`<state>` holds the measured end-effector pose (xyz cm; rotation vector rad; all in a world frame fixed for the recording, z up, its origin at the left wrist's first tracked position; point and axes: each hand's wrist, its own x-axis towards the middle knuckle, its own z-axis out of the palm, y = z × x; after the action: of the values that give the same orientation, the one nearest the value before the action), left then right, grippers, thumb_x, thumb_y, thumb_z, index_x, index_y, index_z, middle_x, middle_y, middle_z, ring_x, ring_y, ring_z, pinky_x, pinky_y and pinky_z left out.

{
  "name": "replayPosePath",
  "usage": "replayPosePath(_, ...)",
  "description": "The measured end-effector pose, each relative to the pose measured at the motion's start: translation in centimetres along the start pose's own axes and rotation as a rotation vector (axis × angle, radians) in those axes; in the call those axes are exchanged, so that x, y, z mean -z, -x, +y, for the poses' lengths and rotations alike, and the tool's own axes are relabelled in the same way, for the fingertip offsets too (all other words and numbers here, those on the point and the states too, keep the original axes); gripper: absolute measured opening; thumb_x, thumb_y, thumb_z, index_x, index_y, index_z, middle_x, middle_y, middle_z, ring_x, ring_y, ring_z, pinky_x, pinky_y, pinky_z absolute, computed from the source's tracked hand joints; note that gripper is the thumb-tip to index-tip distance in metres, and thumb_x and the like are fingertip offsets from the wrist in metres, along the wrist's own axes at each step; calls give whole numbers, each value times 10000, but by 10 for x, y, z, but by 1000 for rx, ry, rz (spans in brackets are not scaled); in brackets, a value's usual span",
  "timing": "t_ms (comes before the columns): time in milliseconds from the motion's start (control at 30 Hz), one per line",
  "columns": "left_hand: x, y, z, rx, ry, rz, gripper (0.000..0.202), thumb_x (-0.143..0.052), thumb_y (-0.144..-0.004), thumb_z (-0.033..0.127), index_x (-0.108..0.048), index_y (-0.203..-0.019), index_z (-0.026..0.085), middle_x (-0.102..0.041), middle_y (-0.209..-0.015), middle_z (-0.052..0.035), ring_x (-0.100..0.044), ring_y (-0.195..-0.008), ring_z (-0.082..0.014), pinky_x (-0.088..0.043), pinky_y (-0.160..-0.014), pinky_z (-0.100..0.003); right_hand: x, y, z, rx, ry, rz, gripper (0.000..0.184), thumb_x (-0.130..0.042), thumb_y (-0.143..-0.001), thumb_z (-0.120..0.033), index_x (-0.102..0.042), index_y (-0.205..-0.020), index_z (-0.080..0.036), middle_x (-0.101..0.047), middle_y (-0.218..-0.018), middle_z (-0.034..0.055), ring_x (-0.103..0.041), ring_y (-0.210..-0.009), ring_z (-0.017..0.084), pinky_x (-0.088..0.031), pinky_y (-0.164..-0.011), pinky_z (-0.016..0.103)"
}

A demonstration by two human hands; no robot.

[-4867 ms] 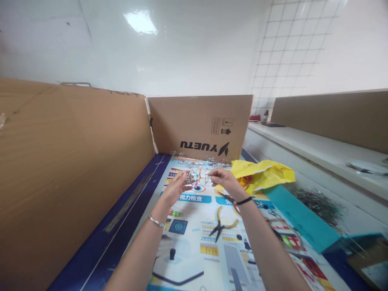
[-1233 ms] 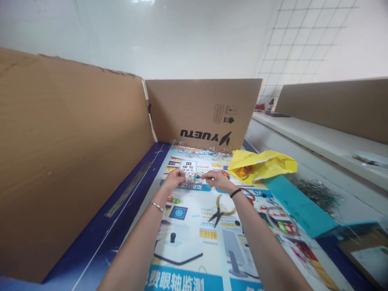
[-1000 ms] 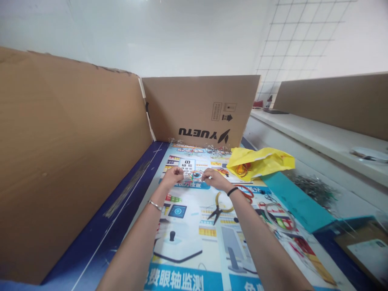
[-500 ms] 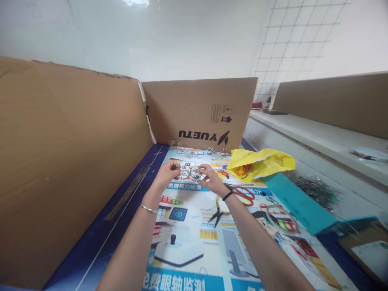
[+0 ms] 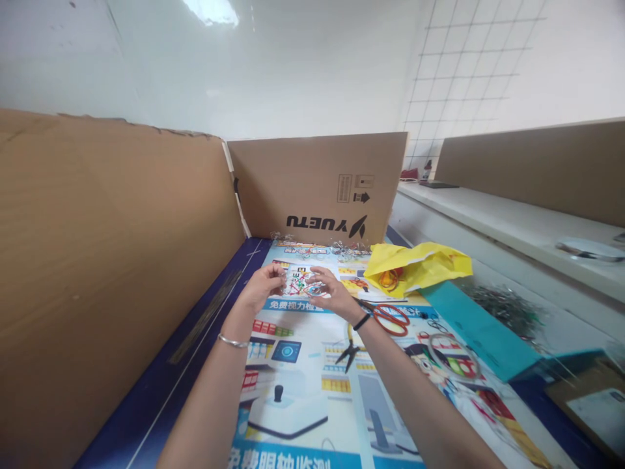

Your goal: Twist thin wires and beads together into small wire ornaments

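Observation:
My left hand (image 5: 261, 287) and my right hand (image 5: 328, 292) are raised side by side over a printed poster (image 5: 312, 384) on the table. Between their fingertips they pinch a small clear beaded piece strung with red and green wire (image 5: 299, 284). A silver bangle circles my left wrist and a black band my right. Yellow-handled pliers (image 5: 349, 348) lie on the poster just below my right forearm. Red-handled scissors (image 5: 388, 315) lie to the right of that wrist.
Cardboard walls stand at the left (image 5: 107, 260) and at the back (image 5: 317, 189). A yellow bag (image 5: 420, 267) lies right of my hands, beside a teal sheet (image 5: 478, 332) and a pile of wire bits (image 5: 508, 306). Loose clear beads (image 5: 342, 247) line the back wall. A white ledge (image 5: 512, 234) runs along the right.
Both hands have lifted slightly and drawn closer together around the beaded piece. The view has shifted a little; the pliers, scissors and bag have stayed where they lay.

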<state>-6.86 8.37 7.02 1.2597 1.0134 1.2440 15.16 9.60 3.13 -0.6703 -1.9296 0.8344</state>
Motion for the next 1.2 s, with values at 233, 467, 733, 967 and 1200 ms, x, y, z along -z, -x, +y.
replayPosePath(233, 8, -4, -7, -51, -37, 49, 228, -690, -558, 170, -518, -706, 166, -548, -622, 46, -523, -531, -78, -430, -489, -197, 1, -1, 11, 33, 220, 62, 89, -659, -707, -189, -606, -778, -178, -575, -934, 42, -586, -696, 104, -506, -630, 240)
replayPosePath(467, 10, -14, -25, -153, -129, 106, 224, -704, -566, 200, -539, -714, 164, -565, -638, 39, -511, -553, -82, -433, -529, -206, 11, -3, 9, 51, 392, 50, 84, -624, -714, -113, -605, -749, -187, -574, -939, 61, -568, -895, 169, -497, -721, 280)
replayPosePath(733, 14, -26, -81, -129, -187, 109, 232, -698, -533, 203, -528, -686, 167, -538, -629, 46, -505, -553, -87, -420, -541, -211, 9, 10, 34, -37, 664, -81, 140, -558, -778, -108, -647, -802, -214, -568, -1009, 48, -566, -875, 153, -448, -780, 260)
replayPosePath(967, 25, -26, -99, -70, -235, 85, 201, -689, -523, 175, -555, -673, 165, -529, -620, 48, -476, -556, -81, -378, -534, -186, -2, 18, 48, -112, 734, -184, 146, -534, -813, -139, -643, -867, -219, -579, -1001, 38, -574, -881, 145, -432, -753, 227)
replayPosePath(1200, 21, -30, -96, -47, -220, 84, 211, -691, -520, 176, -528, -653, 165, -500, -574, 60, -460, -506, -73, -372, -499, -185, -3, 21, 51, -99, 774, -177, 182, -524, -814, -136, -643, -915, -229, -580, -1045, 43, -572, -947, 152, -441, -781, 231)
